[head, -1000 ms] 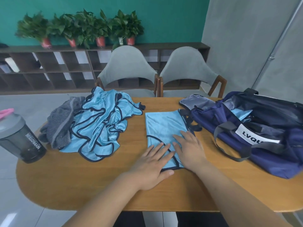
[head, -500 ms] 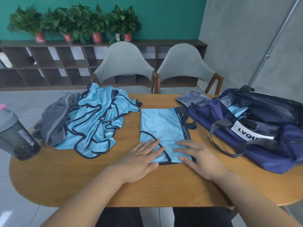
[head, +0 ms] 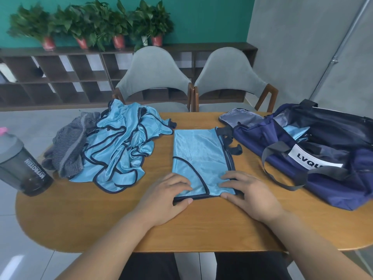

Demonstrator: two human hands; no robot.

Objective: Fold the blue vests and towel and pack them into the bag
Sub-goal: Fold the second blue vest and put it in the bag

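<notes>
the folded vest (head: 202, 158) is lying flat in the middle of the table (head: 80, 217). i'm seeing the left hand (head: 167, 197) gripping its near left corner and the right hand (head: 249, 196) gripping its near right corner. on each hand the fingers are curling close together over the top of the cloth while the thumb is pressing in at the hem, pinching the edge. the vest's right side is lying just beside the bag (head: 327, 170), with its dark straps reaching toward the bag's open flap. its left side is sitting near the loose pile of vests (head: 121, 150), with a strip of bare wood between them. more bare wood is showing between the hem and the table's near edge. the vest is looking like a smooth light-blue rectangle with dark piping curving across it. the grey towel (head: 68, 146) is bunching against the pile's left side, and a shaker bottle (head: 22, 168) is standing at the table's left end.
</notes>
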